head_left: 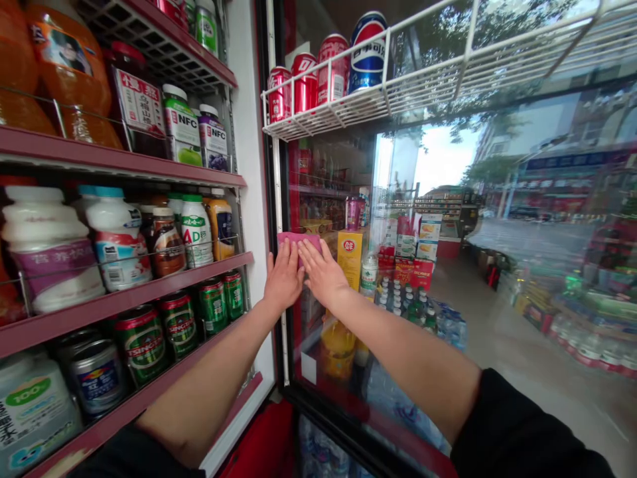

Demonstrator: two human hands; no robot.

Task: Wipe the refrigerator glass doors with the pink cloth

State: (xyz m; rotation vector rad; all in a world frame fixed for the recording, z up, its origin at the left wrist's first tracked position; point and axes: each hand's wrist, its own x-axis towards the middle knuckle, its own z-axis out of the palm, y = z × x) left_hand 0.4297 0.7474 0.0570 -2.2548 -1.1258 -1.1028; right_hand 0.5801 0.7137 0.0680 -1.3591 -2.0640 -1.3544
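A pink cloth (298, 240) lies against the inner side of the glass door, close to the hinge-side frame. My left hand (284, 279) presses on its left and middle part, with the fingers stretched out flat. Beside it, my right hand (321, 273) rests on the right part of the cloth, fingers extended and thumb apart. The two hands almost touch at the fingertips. Both palms face the glass, and part of the cloth is hidden under the fingers.
Left of my arms, fridge shelves (149, 282) hold bottles and cans. A white wire rack (423, 86) with several soda cans sticks out from the door above my hands. The black door frame (343, 425) runs below. Boxes and bottles show through or in the glass.
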